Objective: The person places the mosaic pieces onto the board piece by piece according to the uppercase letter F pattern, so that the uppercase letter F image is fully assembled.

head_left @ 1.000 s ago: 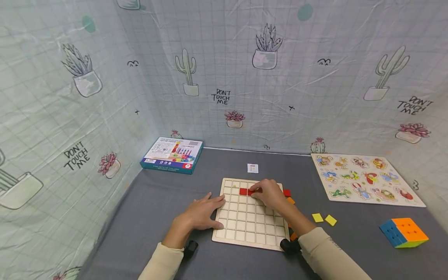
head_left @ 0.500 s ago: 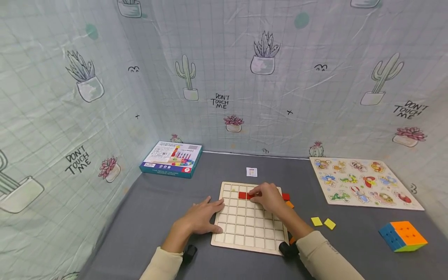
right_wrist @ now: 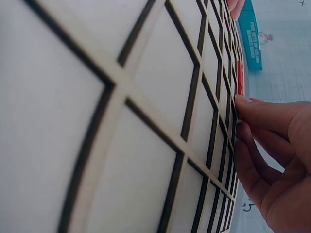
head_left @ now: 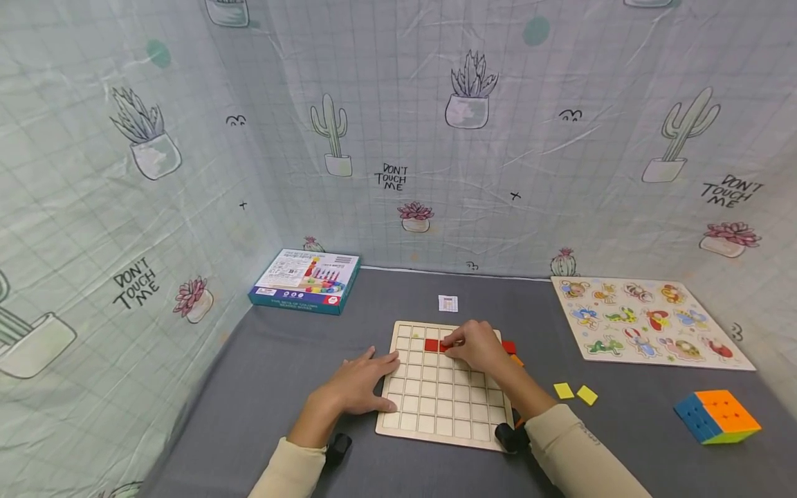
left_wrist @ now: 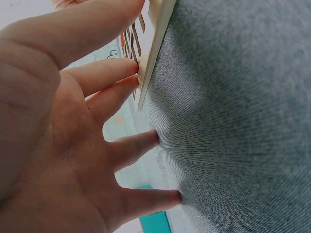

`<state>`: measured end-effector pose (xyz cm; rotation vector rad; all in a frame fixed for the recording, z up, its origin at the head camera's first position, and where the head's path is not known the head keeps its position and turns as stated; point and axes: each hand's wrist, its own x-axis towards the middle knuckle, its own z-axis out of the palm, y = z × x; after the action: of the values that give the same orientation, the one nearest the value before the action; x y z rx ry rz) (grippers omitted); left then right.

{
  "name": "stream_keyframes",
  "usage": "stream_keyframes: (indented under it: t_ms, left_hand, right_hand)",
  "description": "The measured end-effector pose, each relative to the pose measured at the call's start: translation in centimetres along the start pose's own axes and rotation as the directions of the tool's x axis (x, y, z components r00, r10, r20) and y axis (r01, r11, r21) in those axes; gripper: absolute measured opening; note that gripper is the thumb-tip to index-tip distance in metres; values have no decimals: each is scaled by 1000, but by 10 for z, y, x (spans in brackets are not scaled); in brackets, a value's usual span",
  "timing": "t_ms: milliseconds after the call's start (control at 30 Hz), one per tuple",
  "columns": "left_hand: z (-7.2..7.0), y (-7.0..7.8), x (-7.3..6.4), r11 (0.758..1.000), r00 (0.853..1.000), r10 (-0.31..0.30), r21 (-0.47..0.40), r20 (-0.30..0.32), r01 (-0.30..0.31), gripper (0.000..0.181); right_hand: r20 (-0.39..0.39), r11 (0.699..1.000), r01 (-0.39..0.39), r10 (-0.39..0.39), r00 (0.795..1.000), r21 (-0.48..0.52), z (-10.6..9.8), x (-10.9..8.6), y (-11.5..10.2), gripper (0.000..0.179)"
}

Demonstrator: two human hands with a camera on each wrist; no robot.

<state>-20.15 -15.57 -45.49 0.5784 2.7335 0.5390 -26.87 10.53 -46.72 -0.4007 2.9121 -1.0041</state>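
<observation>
A red tile [head_left: 443,347] sits in the board's second row from the far edge, just beside its neighbour [head_left: 432,345]. The right hand [head_left: 479,346] pinches it narrowly, as so small a piece seems to need. The left hand [head_left: 358,382] is spread wide, thumb and two fingers on the board [head_left: 428,404], two fingers apparently on the worktop [head_left: 299,373], probably steadying it. Yellow tiles [head_left: 563,391] lie rightward, seemingly within reach; the card [head_left: 447,303] lies beyond, in plain view.
</observation>
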Motion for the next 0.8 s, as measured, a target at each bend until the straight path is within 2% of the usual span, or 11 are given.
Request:
stream_keyframes:
  t_ms: [800]
  left_hand:
    - [2,0,1,1000,1000,-7,15,13,7,79]
  right_hand:
    - [-17,999,32,-32,999,-3,2,-2,2,18]
